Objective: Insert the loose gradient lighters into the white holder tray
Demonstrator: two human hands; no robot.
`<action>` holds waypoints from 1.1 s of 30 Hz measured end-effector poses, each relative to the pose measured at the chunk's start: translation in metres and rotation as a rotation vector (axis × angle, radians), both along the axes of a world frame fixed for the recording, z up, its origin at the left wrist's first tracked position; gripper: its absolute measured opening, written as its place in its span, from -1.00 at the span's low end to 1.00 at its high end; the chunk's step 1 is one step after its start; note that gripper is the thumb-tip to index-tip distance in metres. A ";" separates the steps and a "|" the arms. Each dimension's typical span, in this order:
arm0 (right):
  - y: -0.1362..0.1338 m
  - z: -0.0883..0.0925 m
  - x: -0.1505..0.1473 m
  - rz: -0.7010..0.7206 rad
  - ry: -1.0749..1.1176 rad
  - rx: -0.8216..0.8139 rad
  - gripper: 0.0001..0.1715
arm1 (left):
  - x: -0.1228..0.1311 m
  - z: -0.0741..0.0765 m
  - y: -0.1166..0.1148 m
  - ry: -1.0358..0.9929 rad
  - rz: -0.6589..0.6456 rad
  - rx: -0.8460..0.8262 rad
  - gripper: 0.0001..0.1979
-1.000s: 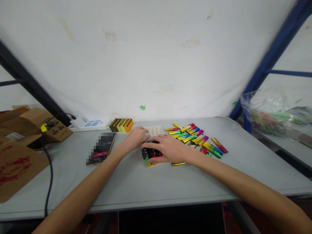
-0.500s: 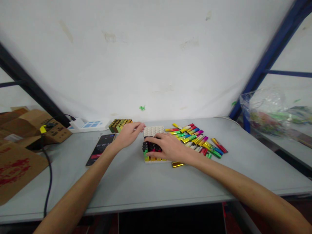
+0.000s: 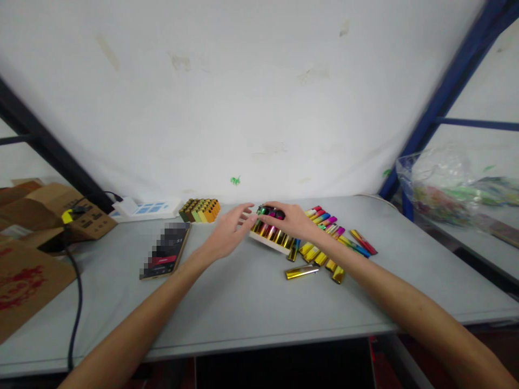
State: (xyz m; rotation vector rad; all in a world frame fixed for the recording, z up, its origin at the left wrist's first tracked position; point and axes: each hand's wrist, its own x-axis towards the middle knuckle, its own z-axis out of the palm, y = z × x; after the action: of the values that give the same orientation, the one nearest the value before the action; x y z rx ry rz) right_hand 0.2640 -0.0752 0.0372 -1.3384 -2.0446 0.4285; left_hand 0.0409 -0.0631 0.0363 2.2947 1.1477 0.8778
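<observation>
A white tray holds a packed row of shiny, dark-topped lighters in green, magenta and gold. It sits askew to the table edge; whether its base touches the table I cannot tell. My right hand reaches over it from the right, thumb in front and fingers behind, closed on the dark tops. At the tray's left corner is my left hand, fingers stretched and apart, holding nothing. Many loose metallic lighters lie heaped right of the tray, partly under my right forearm. One gold lighter lies nearer the front.
A second block of green and yellow lighters stands by the wall. Left of my hands lie a phone and a white power strip. Cardboard boxes and a black cable fill the left side; a plastic bag is far right.
The tray has turned clockwise and shifted right and back with my right hand. My left hand has moved right, to the tray's left corner. Some loose lighters have shifted.
</observation>
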 end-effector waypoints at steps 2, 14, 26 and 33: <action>0.005 -0.001 0.003 -0.050 0.088 -0.052 -0.40 | 0.004 -0.006 -0.003 -0.039 -0.019 -0.009 -0.41; 0.012 -0.023 0.009 -0.202 0.342 -0.192 -0.42 | 0.038 -0.043 -0.028 -0.061 -0.036 0.092 0.11; -0.001 -0.021 0.005 -0.242 0.428 -0.268 -0.52 | 0.052 -0.046 -0.030 -0.043 0.017 0.120 0.21; -0.002 -0.023 0.008 -0.233 0.438 -0.300 -0.51 | 0.050 -0.044 -0.028 -0.021 -0.013 0.117 0.17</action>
State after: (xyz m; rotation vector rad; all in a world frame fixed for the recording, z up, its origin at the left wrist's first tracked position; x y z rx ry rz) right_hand 0.2719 -0.0777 0.0143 -1.4806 -1.4880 0.8630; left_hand 0.0913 -0.0915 -0.0078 2.3771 1.0983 0.9855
